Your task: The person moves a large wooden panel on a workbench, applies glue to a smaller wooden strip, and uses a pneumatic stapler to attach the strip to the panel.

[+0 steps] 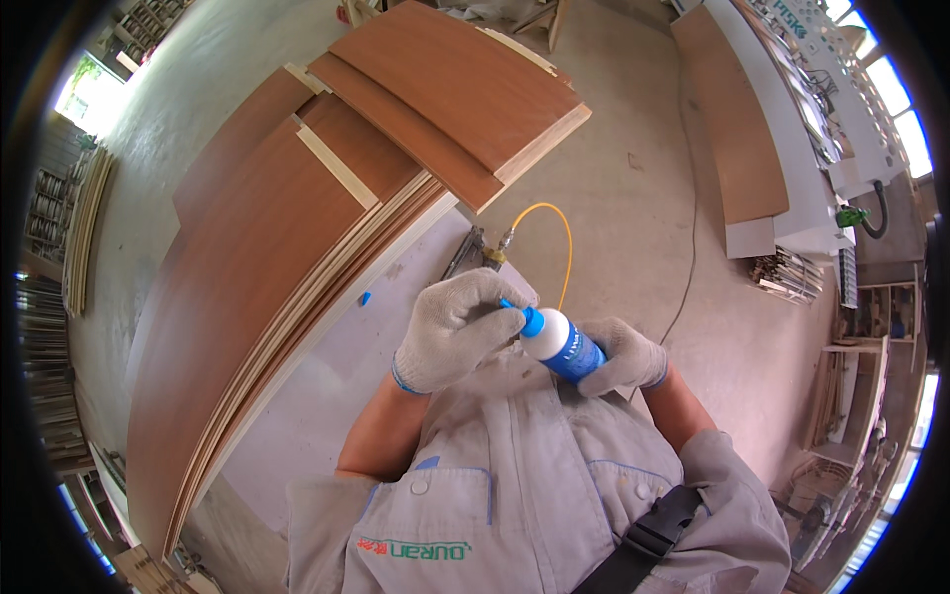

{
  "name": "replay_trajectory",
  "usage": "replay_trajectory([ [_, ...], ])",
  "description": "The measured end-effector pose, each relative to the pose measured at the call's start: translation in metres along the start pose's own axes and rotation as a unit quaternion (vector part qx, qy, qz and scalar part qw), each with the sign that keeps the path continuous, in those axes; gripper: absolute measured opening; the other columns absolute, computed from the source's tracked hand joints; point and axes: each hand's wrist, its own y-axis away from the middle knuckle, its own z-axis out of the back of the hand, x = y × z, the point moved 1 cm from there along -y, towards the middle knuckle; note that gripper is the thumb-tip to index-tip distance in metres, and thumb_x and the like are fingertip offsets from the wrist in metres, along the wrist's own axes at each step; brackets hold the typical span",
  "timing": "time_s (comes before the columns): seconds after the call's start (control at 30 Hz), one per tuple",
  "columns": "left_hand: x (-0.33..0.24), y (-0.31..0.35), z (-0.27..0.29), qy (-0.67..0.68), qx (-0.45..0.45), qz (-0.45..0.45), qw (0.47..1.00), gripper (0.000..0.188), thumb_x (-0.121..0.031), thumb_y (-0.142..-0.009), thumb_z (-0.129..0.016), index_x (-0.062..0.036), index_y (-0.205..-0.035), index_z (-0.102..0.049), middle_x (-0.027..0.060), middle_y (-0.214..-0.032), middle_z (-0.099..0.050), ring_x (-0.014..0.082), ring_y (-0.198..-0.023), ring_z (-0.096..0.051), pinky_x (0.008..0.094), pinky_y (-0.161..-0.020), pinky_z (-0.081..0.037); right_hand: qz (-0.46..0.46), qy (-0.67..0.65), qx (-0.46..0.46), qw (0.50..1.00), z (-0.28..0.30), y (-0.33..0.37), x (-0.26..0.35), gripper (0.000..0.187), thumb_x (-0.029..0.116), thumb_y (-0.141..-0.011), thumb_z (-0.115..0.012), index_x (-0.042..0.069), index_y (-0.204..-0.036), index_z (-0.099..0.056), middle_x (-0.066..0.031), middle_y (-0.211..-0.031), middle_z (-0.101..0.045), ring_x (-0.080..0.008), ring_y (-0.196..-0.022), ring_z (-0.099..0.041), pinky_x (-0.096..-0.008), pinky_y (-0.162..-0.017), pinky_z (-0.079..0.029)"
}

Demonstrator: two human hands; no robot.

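Two gloved hands are meeting just above the person's chest, both in knitted white cotton gloves with blue cuffs. The right hand (621, 356) is wrapping its fingers around the body of one small bottle (562, 347), a round white plastic one with a glossy blue label band, tilted with its neck pointing up and left. The left hand (457, 327) is curling over that neck, its fingertips pinching the blue cap (531, 320). The bottle is sitting between the two hands, close to the grey work shirt (534, 465), which is carrying one red and green badge on its left pocket and one black strap across its right side.

Just past the hands, one yellow hose (560, 238) is looping from a metal tool (475, 252) lying on the concrete floor (633, 188). To the left, two stacks of reddish-brown veneered boards (257, 287), smooth-faced with pale layered edges, are lying with thin pale wooden strips across them. Farther right, one long white machine (811, 129) is carrying another brown board.
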Motion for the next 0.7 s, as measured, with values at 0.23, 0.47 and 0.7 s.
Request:
replay_trajectory([
  [0.23,0.041,-0.007,-0.017,0.142,-0.205,0.033,0.968,0.007,-0.009,-0.099,-0.069,-0.0029,-0.097,-0.069,0.0017,-0.081,-0.064,0.0062,-0.067,-0.058,0.0232,-0.057,-0.047,-0.013,0.069,-0.068,0.995,-0.002,-0.004,0.007,0.073,0.027,-0.076,-0.089,0.001,-0.138,-0.063,-0.0077,-0.116,-0.072,-0.0172,-0.104,-0.067,-0.0329,-0.095,-0.054],
  [0.47,0.113,-0.034,-0.009,0.188,-0.362,0.036,0.912,0.015,-0.015,-0.102,-0.068,-0.0024,-0.094,-0.069,-0.0011,-0.070,-0.060,0.0046,-0.055,-0.048,0.0211,-0.049,-0.035,-0.109,0.409,-0.287,0.859,-0.006,0.016,0.024,0.056,0.026,-0.080,-0.074,0.008,-0.133,-0.065,-0.0202,-0.115,-0.074,-0.0414,-0.106,-0.070,-0.0437,-0.095,-0.056],
  [0.7,0.059,-0.095,0.048,-0.660,-0.210,-0.200,0.693,0.086,-0.010,-0.071,-0.089,-0.0045,-0.146,-0.048,0.0199,-0.149,-0.053,0.0440,-0.142,-0.047,0.0540,-0.118,-0.041,-0.159,0.169,-0.410,0.882,0.129,0.074,-0.045,0.076,0.018,-0.071,-0.084,-0.008,-0.137,-0.055,-0.0172,-0.108,-0.070,-0.0263,-0.094,-0.071,-0.0380,-0.086,-0.057],
])
